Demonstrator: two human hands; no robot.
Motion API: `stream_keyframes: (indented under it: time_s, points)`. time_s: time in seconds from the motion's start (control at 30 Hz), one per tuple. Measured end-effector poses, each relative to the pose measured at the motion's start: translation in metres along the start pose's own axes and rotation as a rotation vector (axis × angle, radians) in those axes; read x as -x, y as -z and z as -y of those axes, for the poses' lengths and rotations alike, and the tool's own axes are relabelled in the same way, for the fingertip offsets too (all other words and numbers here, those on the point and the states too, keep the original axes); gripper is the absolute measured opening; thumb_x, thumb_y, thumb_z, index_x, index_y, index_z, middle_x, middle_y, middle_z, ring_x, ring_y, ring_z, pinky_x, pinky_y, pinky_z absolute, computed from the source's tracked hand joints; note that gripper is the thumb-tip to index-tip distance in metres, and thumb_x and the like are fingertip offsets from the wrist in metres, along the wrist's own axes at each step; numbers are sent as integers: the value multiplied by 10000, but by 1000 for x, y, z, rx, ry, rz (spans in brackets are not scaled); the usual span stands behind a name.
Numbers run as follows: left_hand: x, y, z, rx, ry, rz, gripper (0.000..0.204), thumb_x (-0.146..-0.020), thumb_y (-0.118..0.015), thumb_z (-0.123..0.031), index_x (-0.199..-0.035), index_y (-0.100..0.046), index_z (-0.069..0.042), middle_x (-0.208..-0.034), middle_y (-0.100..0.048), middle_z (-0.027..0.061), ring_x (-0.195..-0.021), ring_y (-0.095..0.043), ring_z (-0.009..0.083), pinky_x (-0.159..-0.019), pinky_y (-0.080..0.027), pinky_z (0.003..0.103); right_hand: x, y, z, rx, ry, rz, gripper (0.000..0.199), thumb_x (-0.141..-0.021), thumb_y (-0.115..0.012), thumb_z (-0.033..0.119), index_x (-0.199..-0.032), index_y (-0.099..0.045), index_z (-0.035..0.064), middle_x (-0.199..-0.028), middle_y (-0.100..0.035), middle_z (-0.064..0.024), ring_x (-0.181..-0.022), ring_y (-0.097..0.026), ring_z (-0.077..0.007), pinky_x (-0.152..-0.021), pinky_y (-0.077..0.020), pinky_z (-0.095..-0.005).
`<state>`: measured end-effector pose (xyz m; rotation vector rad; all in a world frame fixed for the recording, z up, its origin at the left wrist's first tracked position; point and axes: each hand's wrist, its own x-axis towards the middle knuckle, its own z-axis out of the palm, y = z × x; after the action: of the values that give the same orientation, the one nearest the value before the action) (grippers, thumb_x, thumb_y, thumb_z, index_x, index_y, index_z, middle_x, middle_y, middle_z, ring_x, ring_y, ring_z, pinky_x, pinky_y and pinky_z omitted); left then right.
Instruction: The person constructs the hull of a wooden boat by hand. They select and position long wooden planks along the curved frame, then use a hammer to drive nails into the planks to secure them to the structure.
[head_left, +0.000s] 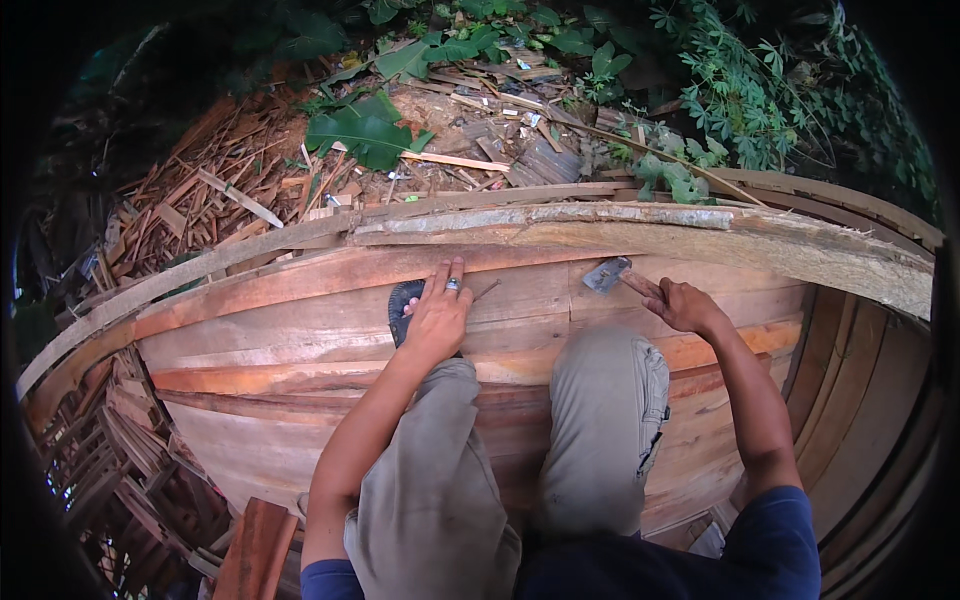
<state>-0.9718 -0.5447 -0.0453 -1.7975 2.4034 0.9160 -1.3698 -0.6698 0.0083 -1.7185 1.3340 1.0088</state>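
My right hand (688, 306) is closed around the wooden handle of a hatchet (606, 275). Its broad metal head is beside the upper edge of the planked wood. Fingers stretched out, my left hand (438, 318) rests against a long reddish wooden strip (330, 285) that runs along the top of the planking. A ring shows on one finger. Just right of that hand a thin nail (488, 290) slants at the planks; whether it is driven in, I cannot tell. My left foot in a black sandal (400, 305) is partly hidden behind the hand.
Curved planking (520, 310) lies beneath my legs. Beyond it arches a rough rail (600, 228). Wood offcuts (190, 200) litter the ground at the far left, and leafy plants (745, 95) grow at the far right. Slatted boards (850, 370) stand at the right.
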Motion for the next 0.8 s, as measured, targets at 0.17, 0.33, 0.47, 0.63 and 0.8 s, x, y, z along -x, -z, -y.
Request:
stream_keyframes:
  time_s: [0.17,0.33,0.47,0.63,0.8]
  points:
    - [-6,30,25,18,-99,160,239,-813,-518,-82,-1009,-596,31,-1460,-369,249,-1336,-361,412,-1132,-259,503,15,-31,-25,65,41,-325,520,-944,-498,466,-1075,-584,-29,-931,-661,-250,-906,-640,-401,-771,-494,-500]
    - [-4,36,43,37,-208,195,318,-788,-607,-147,-1065,-605,10,-1397,-458,223,-1350,-351,372,-1145,-250,481,12,-54,-38,453,230,-724,455,-957,-507,411,-1045,-589,-28,-847,-661,-230,-824,-659,-355,-693,-508,-468]
    - [-10,43,48,68,-180,328,358,-816,-616,-220,-1089,-588,11,-1262,-530,217,-1316,-378,372,-1145,-260,456,8,-45,-32,400,68,-527,421,-960,-503,396,-1026,-573,-13,-834,-664,-215,-805,-664,-345,-680,-514,-451]
    - [-1,22,53,85,-170,325,340,-852,-545,-182,-1132,-595,2,-1187,-590,180,-1288,-407,339,-1149,-245,481,12,-27,-22,412,-8,-403,379,-964,-498,378,-1002,-553,6,-818,-667,-196,-781,-670,-333,-664,-523,-429]
    - [5,19,46,-15,-128,402,341,-873,-512,-178,-1159,-607,-18,-1147,-618,144,-1270,-420,313,-1144,-237,489,-4,-19,-23,197,-20,-224,338,-962,-507,370,-846,-490,52,-596,-628,-157,-556,-654,-327,-525,-510,-415]
